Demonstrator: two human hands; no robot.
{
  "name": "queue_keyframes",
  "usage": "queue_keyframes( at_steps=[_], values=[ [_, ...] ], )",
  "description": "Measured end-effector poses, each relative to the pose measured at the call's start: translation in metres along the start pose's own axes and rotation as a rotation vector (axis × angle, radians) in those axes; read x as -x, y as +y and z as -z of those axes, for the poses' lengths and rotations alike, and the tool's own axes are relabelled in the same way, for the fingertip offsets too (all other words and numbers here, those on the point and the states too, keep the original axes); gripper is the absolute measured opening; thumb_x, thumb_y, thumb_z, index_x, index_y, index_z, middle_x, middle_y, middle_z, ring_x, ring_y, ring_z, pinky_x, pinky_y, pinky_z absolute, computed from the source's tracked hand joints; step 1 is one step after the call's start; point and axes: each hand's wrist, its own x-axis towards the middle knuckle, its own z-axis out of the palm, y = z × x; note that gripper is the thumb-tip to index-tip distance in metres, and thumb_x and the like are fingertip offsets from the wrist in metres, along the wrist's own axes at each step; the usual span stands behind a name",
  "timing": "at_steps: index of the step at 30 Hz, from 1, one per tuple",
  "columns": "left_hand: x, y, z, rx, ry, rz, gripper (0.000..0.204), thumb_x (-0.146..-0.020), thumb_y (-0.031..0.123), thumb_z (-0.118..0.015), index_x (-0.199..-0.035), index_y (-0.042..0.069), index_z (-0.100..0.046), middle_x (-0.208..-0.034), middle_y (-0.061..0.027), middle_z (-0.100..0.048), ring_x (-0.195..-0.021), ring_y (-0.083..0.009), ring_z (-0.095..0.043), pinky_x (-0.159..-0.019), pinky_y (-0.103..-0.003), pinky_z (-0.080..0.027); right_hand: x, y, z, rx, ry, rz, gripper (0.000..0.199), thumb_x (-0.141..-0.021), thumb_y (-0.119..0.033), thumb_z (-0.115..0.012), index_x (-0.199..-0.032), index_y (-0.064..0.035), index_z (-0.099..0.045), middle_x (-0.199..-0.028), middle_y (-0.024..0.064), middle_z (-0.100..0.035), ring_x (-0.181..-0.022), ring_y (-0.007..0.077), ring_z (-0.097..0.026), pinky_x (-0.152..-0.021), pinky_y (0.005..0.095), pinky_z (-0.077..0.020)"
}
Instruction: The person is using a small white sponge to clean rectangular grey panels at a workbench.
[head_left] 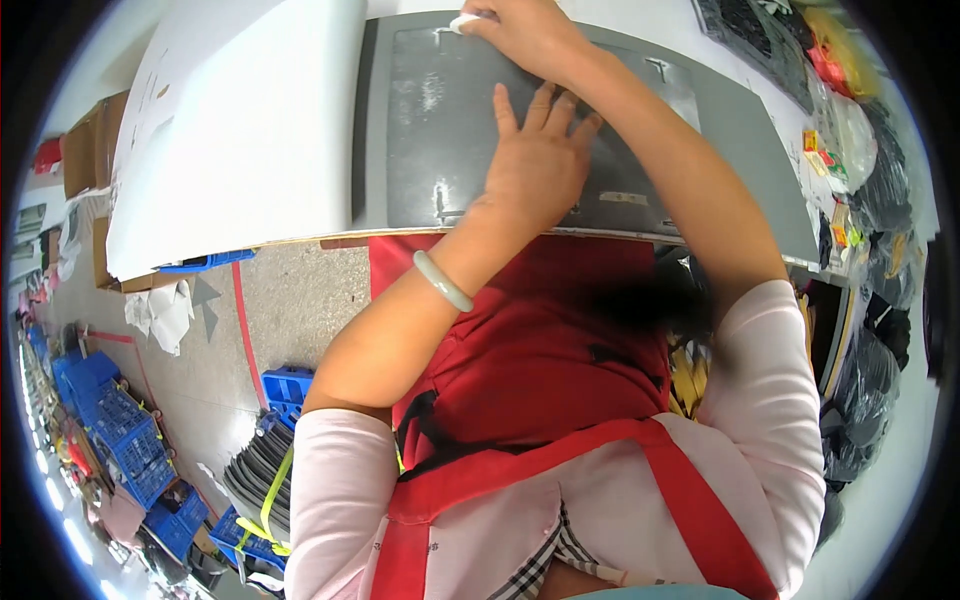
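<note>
Nearest, a red cloth apron [545, 345] hangs before a flat dark-grey rectangular panel [445, 130], right of a smooth white surface [240, 140]. Left hand [540, 165] lies spread on the panel, grasping nothing; right hand [527, 38] has its grip pinching a small white piece [463, 23] near the far edge. Work looks partway: chalky white smears [431, 92] remain; what is finished, I cannot tell.

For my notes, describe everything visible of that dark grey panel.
The dark grey panel lies flat on a larger grey surface, slightly glossy, material unclear, with white smudges, white corner marks and a pale strip near the bottom. Your left hand rests spread on it; your right hand holds a white wad near its top edge.
</note>
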Motion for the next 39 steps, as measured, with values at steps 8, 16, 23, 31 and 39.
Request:
queue_keyframes(
  at_steps=[8,16,23,31,39],
  values=[
    [-0.003,0.001,0.002,0.065,0.016,-0.016,0.052,-0.096,0.022,-0.054,-0.146,0.009,-0.052,-0.153,-0.0181,-0.041,-0.146,-0.0391,-0.034,-0.112,-0.078,-0.015,-0.030,0.001,-0.017,0.165,-0.085,0.089,0.019,-0.089,-0.014,-0.065,-0.084,0.0049,-0.065,-0.089,0.0275,-0.066,-0.087,0.0464,-0.063,-0.078,0.0507,-0.0489],
    [-0.003,0.003,0.006,-0.052,0.021,-0.017,0.043,-0.095,0.023,-0.061,-0.136,0.013,-0.059,-0.144,-0.0125,-0.049,-0.142,-0.0338,-0.039,-0.110,-0.075,-0.024,-0.025,-0.001,-0.021,0.237,-0.038,0.172,0.016,-0.087,-0.013,-0.066,-0.084,0.0035,-0.068,-0.089,0.0262,-0.067,-0.090,0.0447,-0.065,-0.080,0.0501,-0.0504],
    [-0.001,0.001,-0.007,0.012,0.121,0.004,0.036,-0.097,0.024,-0.058,-0.131,0.011,-0.064,-0.142,-0.0131,-0.051,-0.140,-0.0343,-0.041,-0.111,-0.075,-0.023,-0.025,-0.002,-0.008,-0.060,-0.067,-0.120,0.014,-0.084,-0.007,-0.067,-0.088,0.0064,-0.065,-0.080,0.0232,-0.069,-0.071,0.0345,-0.069,-0.066,0.0423,-0.0566],
    [-0.002,0.000,-0.008,0.008,0.151,-0.021,0.037,-0.097,0.026,-0.058,-0.131,0.010,-0.063,-0.139,-0.0131,-0.052,-0.139,-0.0339,-0.042,-0.109,-0.076,-0.026,-0.034,-0.017,-0.016,-0.162,-0.145,-0.422,0.011,-0.086,-0.005,-0.063,-0.088,0.0051,-0.064,-0.070,0.0144,-0.067,-0.056,0.0217,-0.066,-0.051,0.0347,-0.0543],
    [0.005,0.006,-0.040,0.433,0.282,0.089,0.045,-0.100,0.031,-0.051,-0.142,0.014,-0.054,-0.149,-0.0167,-0.049,-0.143,-0.0343,-0.041,-0.111,-0.073,-0.024,0.056,-0.091,0.003,-0.468,-0.386,-0.403,0.017,-0.089,-0.017,-0.065,-0.097,-0.0023,-0.064,-0.073,0.0043,-0.066,-0.063,0.0107,-0.060,-0.062,0.0270,-0.0496]
  ],
)
